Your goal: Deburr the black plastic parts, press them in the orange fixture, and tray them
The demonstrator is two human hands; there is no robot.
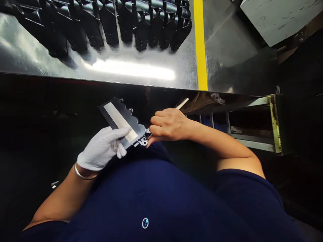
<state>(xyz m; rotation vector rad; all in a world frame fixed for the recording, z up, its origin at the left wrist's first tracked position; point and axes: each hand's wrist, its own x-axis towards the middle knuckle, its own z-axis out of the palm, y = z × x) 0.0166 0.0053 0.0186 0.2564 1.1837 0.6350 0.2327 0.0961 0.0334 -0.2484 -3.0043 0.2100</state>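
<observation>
In front of my body, my left hand (pixel 99 151), in a white glove, grips a black molded plastic part (pixel 136 126) by its lower side. The thumb lies over a pale flat strip (pixel 117 115) on the part's face. One edge of the part is scalloped, with small loops along it. My bare right hand (pixel 169 125) is closed at the part's right corner, beside a small round fitting (pixel 144 143). From that fist a slim cream-coloured stick-like tool (pixel 182 103) sticks out behind; its working end is hidden by the fingers.
Several black molded parts (pixel 126 25) stand in rows on the shiny metal table (pixel 75 65). A yellow stripe (pixel 200 47) crosses the tabletop. A grey panel (pixel 280 16) sits at upper right, and a metal frame (pixel 274 124) stands below the table's edge.
</observation>
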